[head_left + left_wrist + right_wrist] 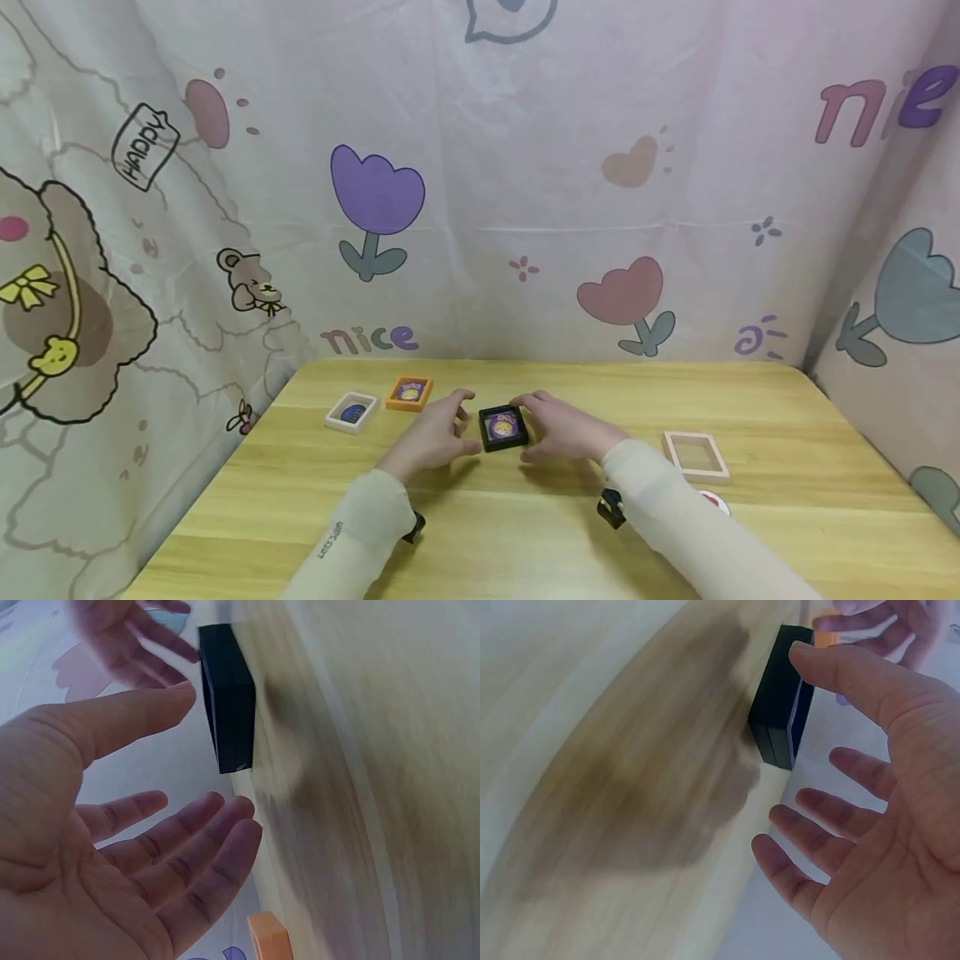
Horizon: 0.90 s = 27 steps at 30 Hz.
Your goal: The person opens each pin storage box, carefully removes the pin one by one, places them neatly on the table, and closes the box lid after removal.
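Observation:
A small black square display frame (503, 428) with a round purple and yellow picture piece in it lies on the table between my two hands. On its left my left hand (441, 433) has thumb and fingers spread, a little apart from the frame. At the opposite side my right hand (567, 428) is spread too, its fingertips right by the frame's edge. Seen from the left wrist, the dark side wall of the black frame (231, 697) stands beyond the thumb. In the right wrist view the thumb tip overlaps the black frame (776, 697), and the other fingers are loosely extended.
An orange frame (409, 394) with a similar picture and a white frame (352, 413) with a blue piece lie at the back left. To the right, a pale pink frame (696, 457) lies beside a round white-and-red piece (715, 502), partly behind my right sleeve. Printed curtains surround the table.

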Each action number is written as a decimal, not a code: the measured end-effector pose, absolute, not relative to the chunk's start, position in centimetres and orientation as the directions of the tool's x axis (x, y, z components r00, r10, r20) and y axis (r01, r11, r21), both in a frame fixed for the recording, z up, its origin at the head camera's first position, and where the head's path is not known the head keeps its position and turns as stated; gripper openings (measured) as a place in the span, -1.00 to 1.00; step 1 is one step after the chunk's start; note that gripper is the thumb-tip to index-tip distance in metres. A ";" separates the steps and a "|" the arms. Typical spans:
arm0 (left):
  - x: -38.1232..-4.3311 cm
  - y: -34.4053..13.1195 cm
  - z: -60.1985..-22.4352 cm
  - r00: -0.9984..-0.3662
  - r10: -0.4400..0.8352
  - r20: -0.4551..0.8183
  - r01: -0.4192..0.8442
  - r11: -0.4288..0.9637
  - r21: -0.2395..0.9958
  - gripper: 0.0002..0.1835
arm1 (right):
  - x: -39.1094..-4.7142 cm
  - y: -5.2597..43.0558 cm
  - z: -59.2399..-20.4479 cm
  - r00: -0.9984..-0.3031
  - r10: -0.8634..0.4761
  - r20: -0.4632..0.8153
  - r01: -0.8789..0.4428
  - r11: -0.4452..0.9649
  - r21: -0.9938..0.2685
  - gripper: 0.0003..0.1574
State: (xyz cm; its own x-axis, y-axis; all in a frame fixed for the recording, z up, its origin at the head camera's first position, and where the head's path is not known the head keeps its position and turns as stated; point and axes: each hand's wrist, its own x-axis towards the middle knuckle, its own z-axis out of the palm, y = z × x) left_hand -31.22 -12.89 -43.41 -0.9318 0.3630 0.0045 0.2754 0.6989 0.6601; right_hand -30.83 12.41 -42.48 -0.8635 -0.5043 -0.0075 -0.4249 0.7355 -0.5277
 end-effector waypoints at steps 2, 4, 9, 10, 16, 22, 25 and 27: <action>-31.4 -12.7 -43.4 -0.932 0.361 0.010 0.286 0.720 0.632 -0.06 | -31.1 11.8 -42.4 -0.860 -0.511 -0.001 -0.437 0.736 -0.517 0.11; -31.6 -12.5 -43.5 -0.934 0.357 0.006 0.282 0.728 0.624 -0.06 | -31.3 11.3 -42.3 -0.858 -0.513 -0.005 -0.439 0.738 -0.513 0.11; -31.9 -12.4 -43.7 -0.937 0.350 -0.011 0.267 0.735 0.624 -0.04 | -31.8 10.5 -42.3 -0.856 -0.516 -0.026 -0.438 0.752 -0.492 0.12; -31.9 -12.4 -43.7 -0.936 0.351 -0.013 0.267 0.735 0.624 -0.03 | -31.9 10.4 -42.4 -0.856 -0.517 -0.027 -0.440 0.754 -0.488 0.12; -32.1 -12.4 -44.1 -0.936 0.352 -0.021 0.260 0.730 0.632 -0.03 | -32.3 10.0 -42.7 -0.852 -0.523 -0.036 -0.441 0.752 -0.490 0.12; -32.1 -12.4 -44.2 -0.939 0.344 -0.014 0.263 0.745 0.614 -0.04 | -32.3 9.8 -42.7 -0.851 -0.523 -0.048 -0.434 0.752 -0.497 0.11; -32.0 -12.3 -44.2 -0.943 0.334 -0.013 0.260 0.759 0.597 -0.04 | -32.4 9.7 -42.8 -0.850 -0.524 -0.046 -0.436 0.751 -0.496 0.09; -32.0 -12.3 -44.2 -0.943 0.333 -0.010 0.262 0.762 0.592 -0.04 | -32.5 9.6 -42.8 -0.851 -0.523 -0.039 -0.439 0.751 -0.493 0.08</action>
